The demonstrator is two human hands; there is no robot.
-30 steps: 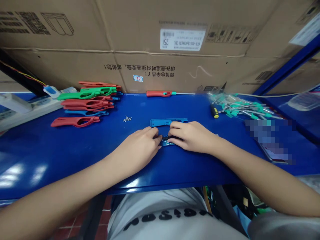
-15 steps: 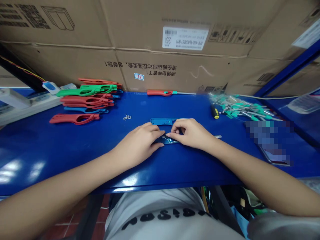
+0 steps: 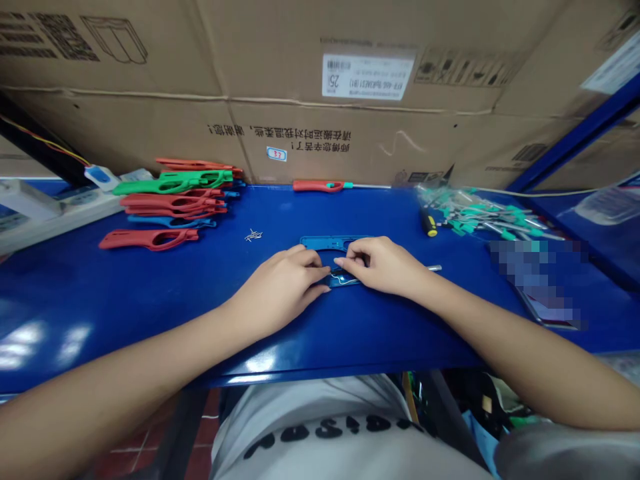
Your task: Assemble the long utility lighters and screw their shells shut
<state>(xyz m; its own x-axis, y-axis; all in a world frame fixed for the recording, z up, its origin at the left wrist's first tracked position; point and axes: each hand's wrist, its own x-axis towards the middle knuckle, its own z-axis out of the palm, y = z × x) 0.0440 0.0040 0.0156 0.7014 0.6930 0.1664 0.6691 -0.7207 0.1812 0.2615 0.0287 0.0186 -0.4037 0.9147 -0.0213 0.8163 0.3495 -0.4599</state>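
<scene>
The blue half-shell (image 3: 345, 283) lies flat on the surface (image 3: 375, 340), directly between the fingertips of the two hands. Its long axis goes from left to right, crosswise before the person, so that it passes from under the left fingers to under the right palm. Neither hand is clearly nearer: the left is at its left part, the right is over its right part, and only the middle is visible. In this middle one sees a thin white wire (image 3: 337, 278) and some dark inner pieces.

The left hand (image 3: 285, 287) has the thumb at the near edge and the index finger at the far edge, and it seems to grip the shell lightly. The right hand (image 3: 383, 267) has its fingers curled, with thumb and index close together just above the shell; whether a small part is pinched there, I cannot tell.

To the right of the right wrist a metal tube (image 3: 435, 268) sticks out, roughly in line with the shell. Just beyond both hands lies a second blue half-shell (image 3: 320, 243), nearly parallel to the first. Beyond the left hand, there is a small heap of screws (image 3: 253, 235).
</scene>
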